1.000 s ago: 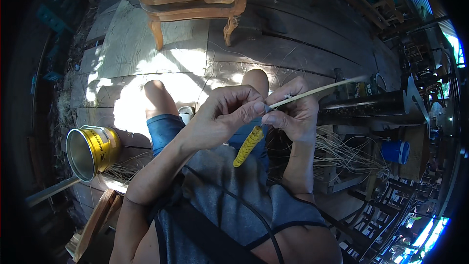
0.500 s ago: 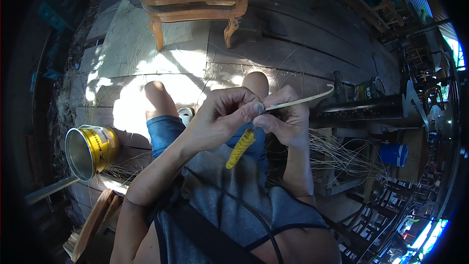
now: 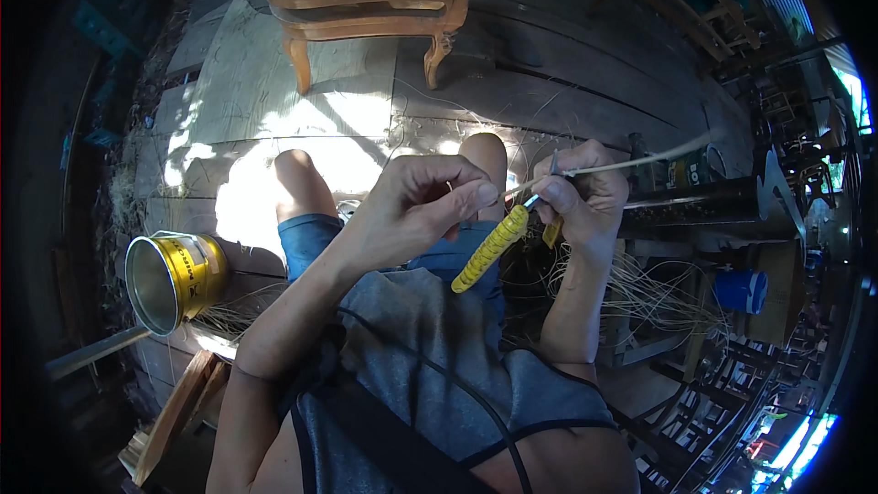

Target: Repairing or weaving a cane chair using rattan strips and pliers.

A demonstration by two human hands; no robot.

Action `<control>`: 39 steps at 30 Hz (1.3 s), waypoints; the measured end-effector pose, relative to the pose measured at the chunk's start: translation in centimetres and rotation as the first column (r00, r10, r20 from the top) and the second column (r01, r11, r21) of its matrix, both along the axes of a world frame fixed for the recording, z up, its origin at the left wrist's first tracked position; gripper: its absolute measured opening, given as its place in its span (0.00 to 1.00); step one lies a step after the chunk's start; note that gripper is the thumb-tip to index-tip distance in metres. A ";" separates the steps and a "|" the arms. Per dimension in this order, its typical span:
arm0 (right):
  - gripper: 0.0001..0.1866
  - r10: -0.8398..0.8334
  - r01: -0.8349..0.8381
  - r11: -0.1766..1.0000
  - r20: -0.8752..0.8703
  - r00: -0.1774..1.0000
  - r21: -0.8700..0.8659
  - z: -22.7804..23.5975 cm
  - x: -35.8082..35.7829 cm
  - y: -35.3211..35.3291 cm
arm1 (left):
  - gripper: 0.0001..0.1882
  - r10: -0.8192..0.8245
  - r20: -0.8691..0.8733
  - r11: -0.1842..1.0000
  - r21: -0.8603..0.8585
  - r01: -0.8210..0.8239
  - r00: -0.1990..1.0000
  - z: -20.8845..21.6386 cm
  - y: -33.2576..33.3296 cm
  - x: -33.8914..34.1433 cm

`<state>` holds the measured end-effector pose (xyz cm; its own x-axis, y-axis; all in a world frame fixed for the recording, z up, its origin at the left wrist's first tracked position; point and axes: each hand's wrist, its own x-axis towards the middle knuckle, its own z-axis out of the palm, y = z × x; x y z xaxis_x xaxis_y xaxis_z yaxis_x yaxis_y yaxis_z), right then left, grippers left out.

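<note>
Two hands: left hand (image 3: 425, 206) pinching one pale strip (image 3: 654, 158); right hand (image 3: 590, 190) closed on metal part of one yellow-handled tool (image 3: 494, 252). Strip above lap, poking out past right hand. One yellow bucket (image 3: 203, 274) left, one wooden chair (image 3: 366, 27) in front

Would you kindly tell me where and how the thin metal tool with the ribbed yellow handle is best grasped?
Probably around the middle of the ribbed yellow handle, coming from the picture's lower left, where its free end points: it is thick, ridged and exposed, while the right hand covers part of the thin metal shaft.
</note>
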<state>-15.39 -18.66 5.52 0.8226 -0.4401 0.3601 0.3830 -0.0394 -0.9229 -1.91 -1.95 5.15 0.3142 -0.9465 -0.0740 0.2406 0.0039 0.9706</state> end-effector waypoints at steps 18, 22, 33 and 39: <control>0.17 0.016 -0.011 0.999 -0.097 0.995 0.047 0.0 0.2 1.2 | 0.13 0.021 -0.081 0.998 -0.062 -0.026 0.996 -1.2 -0.5 -0.4; 0.15 0.108 -0.100 0.994 -0.191 0.976 0.052 -1.7 -0.1 2.1 | 0.12 0.162 0.053 0.937 -0.322 -0.137 0.985 -1.7 -2.2 -1.7; 0.11 -0.070 0.069 0.997 0.019 0.997 0.026 -1.1 -1.0 -1.1 | 0.12 0.028 -0.131 0.993 -0.108 -0.042 0.991 -1.9 0.2 -0.1; 0.12 0.060 -0.060 0.995 0.009 0.998 0.084 -0.4 -1.0 -0.6 | 0.11 0.088 0.117 0.996 -0.033 -0.085 0.989 0.4 -1.4 -0.6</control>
